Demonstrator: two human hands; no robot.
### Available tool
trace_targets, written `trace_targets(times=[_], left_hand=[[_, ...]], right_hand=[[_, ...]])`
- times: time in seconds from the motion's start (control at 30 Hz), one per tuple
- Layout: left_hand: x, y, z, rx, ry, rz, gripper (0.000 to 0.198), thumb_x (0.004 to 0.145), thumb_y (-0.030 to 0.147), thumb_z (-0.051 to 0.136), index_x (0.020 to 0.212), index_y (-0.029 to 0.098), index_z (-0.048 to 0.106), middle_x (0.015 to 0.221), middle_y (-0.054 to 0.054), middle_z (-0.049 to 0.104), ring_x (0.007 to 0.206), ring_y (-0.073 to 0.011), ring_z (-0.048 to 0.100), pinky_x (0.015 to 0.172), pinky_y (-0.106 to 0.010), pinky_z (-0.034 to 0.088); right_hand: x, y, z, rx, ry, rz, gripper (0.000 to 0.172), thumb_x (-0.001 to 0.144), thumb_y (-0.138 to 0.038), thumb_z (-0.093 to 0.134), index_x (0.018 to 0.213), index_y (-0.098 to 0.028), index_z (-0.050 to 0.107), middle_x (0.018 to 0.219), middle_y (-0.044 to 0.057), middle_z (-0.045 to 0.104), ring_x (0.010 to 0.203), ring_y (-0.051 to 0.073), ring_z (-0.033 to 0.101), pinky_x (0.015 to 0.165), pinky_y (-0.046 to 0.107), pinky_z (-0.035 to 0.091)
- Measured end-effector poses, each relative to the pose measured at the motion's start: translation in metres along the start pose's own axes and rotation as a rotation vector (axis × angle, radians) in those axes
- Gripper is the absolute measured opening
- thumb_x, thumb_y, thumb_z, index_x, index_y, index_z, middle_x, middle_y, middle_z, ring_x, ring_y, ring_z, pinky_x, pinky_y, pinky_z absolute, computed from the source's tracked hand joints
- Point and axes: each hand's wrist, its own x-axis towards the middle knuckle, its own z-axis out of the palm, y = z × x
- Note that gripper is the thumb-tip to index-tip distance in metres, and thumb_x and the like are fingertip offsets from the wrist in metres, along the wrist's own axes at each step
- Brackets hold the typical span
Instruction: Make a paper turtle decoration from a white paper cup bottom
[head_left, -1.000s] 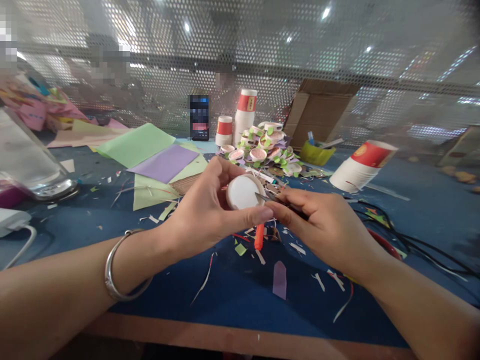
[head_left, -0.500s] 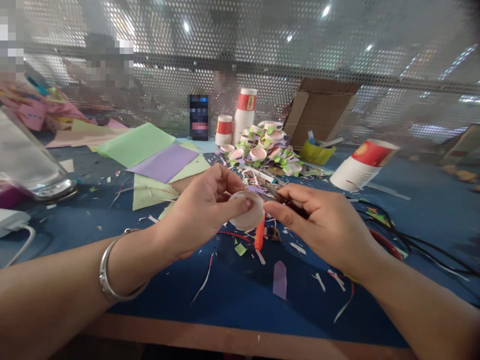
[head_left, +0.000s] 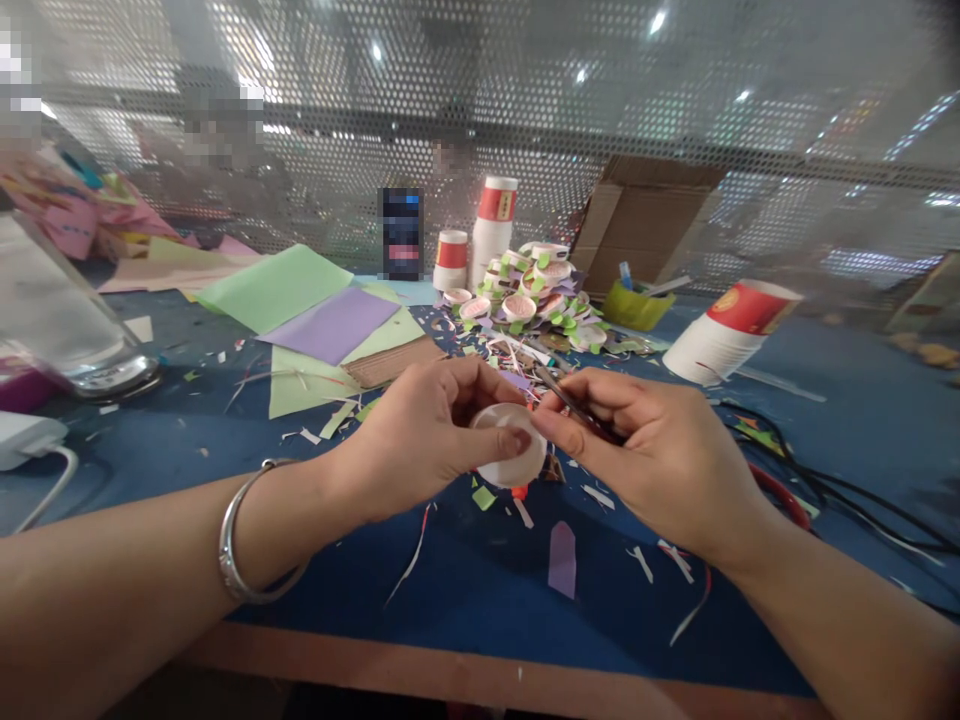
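Observation:
My left hand (head_left: pixel 442 430) pinches a round white paper-cup bottom (head_left: pixel 510 470), thumb laid across its face and fingers behind. Close on its right, my right hand (head_left: pixel 645 440) is closed around scissors, whose dark blades (head_left: pixel 562 390) show between thumb and fingers; most of them is hidden by the palm. A red loop (head_left: pixel 787 497), seemingly their handle, peeks out beyond the wrist. The right thumb tip is at the disc's edge; whether it touches, I cannot tell. Partly covered by the disc, an orange stick-like thing (head_left: pixel 520 493) lies on the table.
Paper scraps litter the blue table (head_left: pixel 465 580), with a purple strip (head_left: pixel 562 560) near the front. Behind are a pile of decorated cup bottoms (head_left: pixel 525 295), stacked paper cups (head_left: pixel 491 245) and a phone (head_left: pixel 401 235). Coloured sheets (head_left: pixel 277 285) and a glass (head_left: pixel 82 340) stand left, tilted cups (head_left: pixel 731 330) right.
The white cup bottom has moved slightly right and toward me in my left hand, covering more of the orange thing. The dark blades show more clearly in my right hand.

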Motion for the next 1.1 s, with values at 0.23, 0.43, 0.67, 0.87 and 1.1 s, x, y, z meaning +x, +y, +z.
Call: trace_targets(times=[0.23, 0.43, 0.67, 0.87, 1.1], left_hand=[[0.002, 0.000, 0.001, -0.095, -0.040, -0.004, 0.022, 0.077, 0.018, 0.078, 0.083, 0.017, 0.056, 0.079, 0.001, 0.068, 0.067, -0.0100, 0.064, 0.061, -0.022, 0.051], [0.002, 0.001, 0.002, -0.132, -0.081, 0.110, 0.025, 0.078, 0.020, 0.079, 0.082, 0.018, 0.055, 0.076, 0.002, 0.066, 0.066, -0.0094, 0.062, 0.060, -0.022, 0.050], [-0.004, 0.000, 0.003, 0.128, 0.001, 0.326, 0.013, 0.084, 0.022, 0.073, 0.084, 0.020, 0.060, 0.079, 0.001, 0.060, 0.075, -0.0126, 0.058, 0.070, -0.028, 0.048], [-0.009, 0.003, 0.006, 0.295, 0.108, 0.432, 0.008, 0.086, 0.018, 0.069, 0.086, 0.021, 0.061, 0.079, 0.000, 0.059, 0.075, -0.0143, 0.058, 0.070, -0.031, 0.047], [-0.001, 0.002, 0.001, 0.093, -0.019, 0.248, 0.022, 0.085, 0.016, 0.072, 0.106, 0.019, 0.065, 0.093, -0.001, 0.070, 0.081, -0.0109, 0.065, 0.072, -0.025, 0.052]], right_hand=[[0.002, -0.002, -0.003, 0.141, -0.049, 0.026, 0.022, 0.089, -0.038, 0.069, 0.080, -0.019, 0.065, 0.069, -0.002, 0.059, 0.062, 0.011, 0.049, 0.055, 0.024, 0.040], [0.004, -0.005, -0.005, 0.395, -0.099, 0.107, 0.024, 0.086, -0.042, 0.073, 0.082, -0.020, 0.064, 0.072, -0.002, 0.057, 0.060, 0.011, 0.048, 0.052, 0.024, 0.039], [0.001, -0.005, -0.002, 0.556, -0.113, 0.153, 0.018, 0.087, -0.036, 0.074, 0.096, -0.022, 0.068, 0.068, -0.007, 0.051, 0.049, 0.004, 0.035, 0.041, 0.020, 0.026], [0.001, -0.006, -0.003, 0.596, -0.113, 0.141, 0.016, 0.088, -0.035, 0.073, 0.096, -0.023, 0.067, 0.066, -0.007, 0.051, 0.048, 0.004, 0.031, 0.040, 0.021, 0.023], [0.005, -0.001, -0.003, 0.564, -0.124, 0.128, 0.018, 0.083, -0.028, 0.078, 0.098, -0.022, 0.069, 0.079, -0.003, 0.062, 0.059, 0.006, 0.047, 0.045, 0.019, 0.032]])
